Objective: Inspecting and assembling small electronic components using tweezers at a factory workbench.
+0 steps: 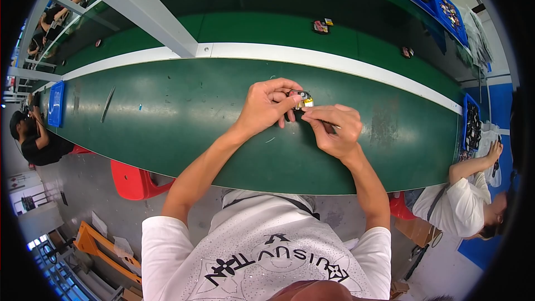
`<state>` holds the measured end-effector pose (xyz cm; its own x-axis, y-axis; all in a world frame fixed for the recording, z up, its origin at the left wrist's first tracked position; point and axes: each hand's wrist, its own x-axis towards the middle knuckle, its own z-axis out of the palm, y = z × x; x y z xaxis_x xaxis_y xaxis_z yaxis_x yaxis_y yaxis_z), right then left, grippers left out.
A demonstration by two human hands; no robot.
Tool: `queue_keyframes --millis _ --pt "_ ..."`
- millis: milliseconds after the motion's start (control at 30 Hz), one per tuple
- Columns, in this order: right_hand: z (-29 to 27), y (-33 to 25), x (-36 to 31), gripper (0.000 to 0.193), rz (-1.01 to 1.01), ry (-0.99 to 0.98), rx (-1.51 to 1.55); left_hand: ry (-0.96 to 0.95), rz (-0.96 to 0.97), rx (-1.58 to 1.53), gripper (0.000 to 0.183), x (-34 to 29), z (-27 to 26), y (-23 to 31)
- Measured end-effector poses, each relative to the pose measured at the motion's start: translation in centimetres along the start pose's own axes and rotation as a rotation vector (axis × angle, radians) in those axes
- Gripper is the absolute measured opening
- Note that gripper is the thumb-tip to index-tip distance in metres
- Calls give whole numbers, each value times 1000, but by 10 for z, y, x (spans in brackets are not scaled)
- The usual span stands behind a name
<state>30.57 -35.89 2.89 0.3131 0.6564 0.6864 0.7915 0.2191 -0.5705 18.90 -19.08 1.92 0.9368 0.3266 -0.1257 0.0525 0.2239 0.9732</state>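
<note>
Seemingly for steadiness, left hand (266, 106) pinches small device (307, 102) over green bench (189, 106), fingers half-curled; right hand (341, 129), fingertips drawn together on thin tool (334, 125), sits close beside device, likely for fine control.

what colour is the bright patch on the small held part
The bright patch is yellow, shown in the head view.

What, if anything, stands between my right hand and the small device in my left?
Nothing visible: your right hand, pinching a slim object, is close beside the small device in your left hand. Whether they touch is too small to tell.
</note>
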Motion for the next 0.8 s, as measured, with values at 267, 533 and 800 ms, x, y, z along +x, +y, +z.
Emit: queue_keyframes --millis 267,533,800 --pt "-1 -2 0 16 122 30 14 126 56 24 18 -3 10 -7" --pt "2 0 0 16 64 9 -44 216 221 329 19 -4 18 -21" --pt "6 2 -1 15 59 23 -38 218 265 396 16 -1 15 -21"
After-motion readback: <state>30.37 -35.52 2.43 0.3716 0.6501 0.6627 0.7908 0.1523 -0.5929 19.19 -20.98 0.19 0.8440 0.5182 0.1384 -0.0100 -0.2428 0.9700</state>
